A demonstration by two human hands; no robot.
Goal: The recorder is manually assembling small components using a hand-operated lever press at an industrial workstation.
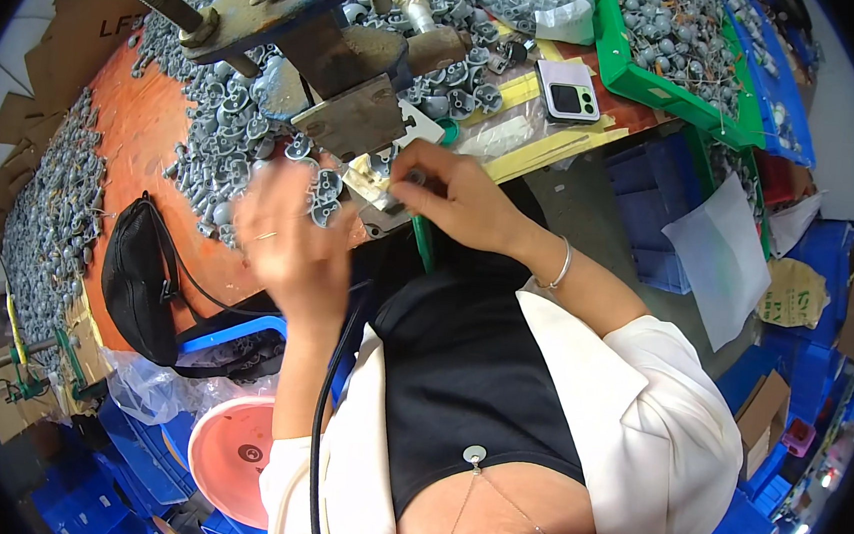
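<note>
A person in a white jacket (637, 404) and black top (470, 361) works at a red-orange tabletop (145, 159) heaped with grey parts (219, 130), beneath a heavy metal press (338, 64) at the upper centre of the frame. The right hand (467, 202), a silver bangle (560, 266) at its wrist, is just right of centre, thumb and fingers pinched around a small grey piece (415, 178) beside a cream-coloured block (369, 178) under the press. The left hand (293, 246), blurred, is left of centre beside the near edge of the heap; its fingers look spread, but whether they hold anything cannot be told. A green strip (422, 243) hangs just below the block. At the upper right, a pale flip phone (567, 91) lies near a green crate (618, 66) filled with more parts. Another mass of grey parts spreads along the left of the frame, with a black pouch (138, 279) lying between it and the left hand. A pink basin (217, 451) stands at the lower left among blue crates (136, 455).
</note>
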